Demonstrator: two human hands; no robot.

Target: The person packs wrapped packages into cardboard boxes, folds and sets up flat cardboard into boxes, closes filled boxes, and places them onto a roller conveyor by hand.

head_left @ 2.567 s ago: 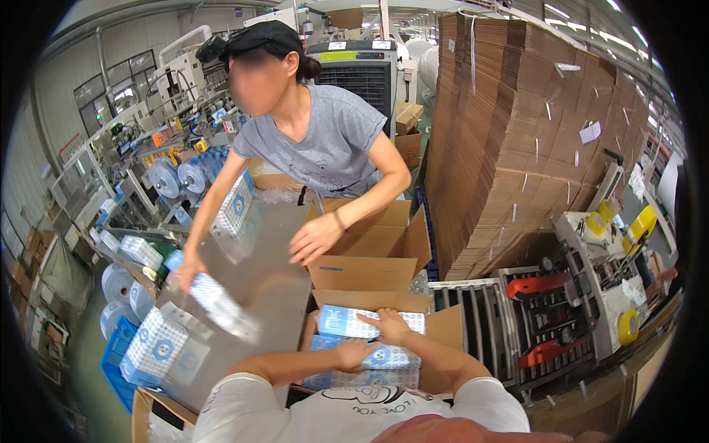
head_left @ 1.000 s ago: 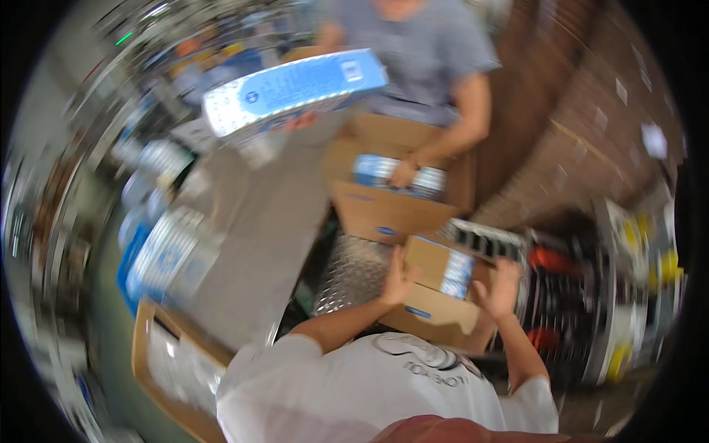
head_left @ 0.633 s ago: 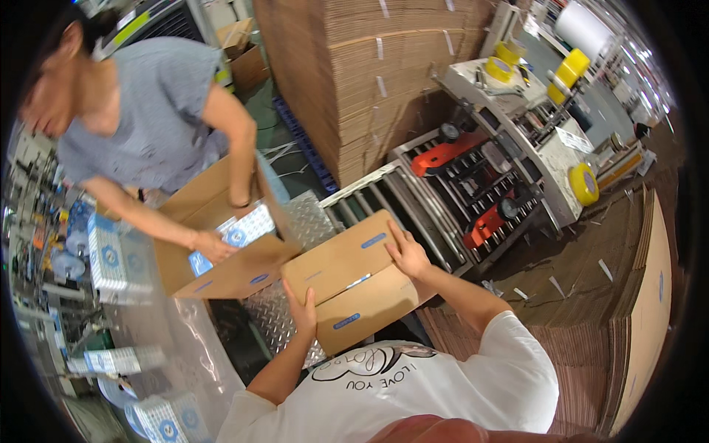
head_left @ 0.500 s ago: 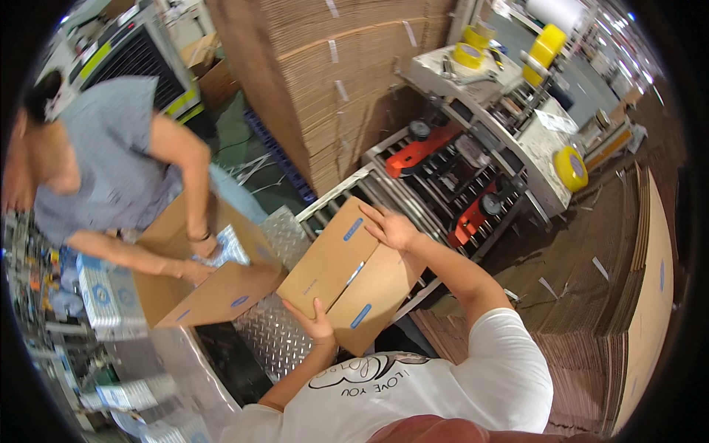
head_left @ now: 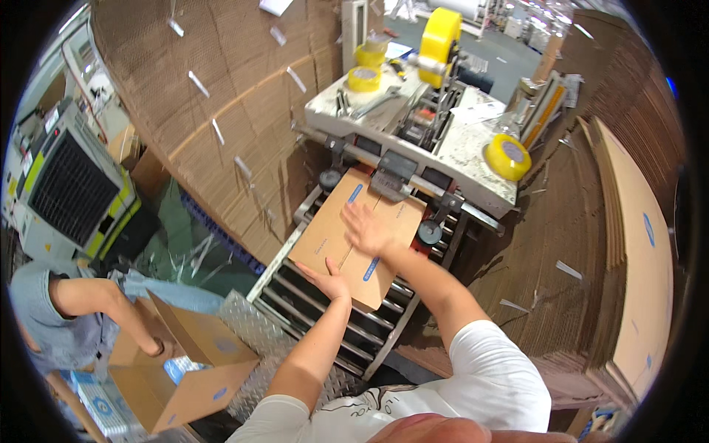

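Observation:
A closed brown cardboard carton [head_left: 325, 235] with blue marks lies flat on the roller conveyor [head_left: 292, 295], its far end at the tape sealing machine [head_left: 399, 125]. The carton's top flaps meet along a middle seam. My left hand [head_left: 326, 280] rests at the carton's near-left edge, fingers stretched out and thumb apart. Flat on the carton top, near the seam, lies my right hand [head_left: 365, 230], fingers spread and slightly blurred. The machine's dark pressing head [head_left: 395, 176] sits over the far end of the carton.
At lower left, a co-worker's arm [head_left: 111, 303] reaches into an open carton [head_left: 199, 391] holding blue-and-white packs. Tall stacks of flat cardboard stand behind [head_left: 221, 96] and at right [head_left: 546, 273]. Yellow tape rolls [head_left: 507, 156] and a wrench [head_left: 375, 102] lie on the machine. An air cooler [head_left: 74, 184] stands left.
The carton has moved from in front of my body onto the conveyor, up to the machine. My right hand has shifted from its far edge to its top. My view has turned right.

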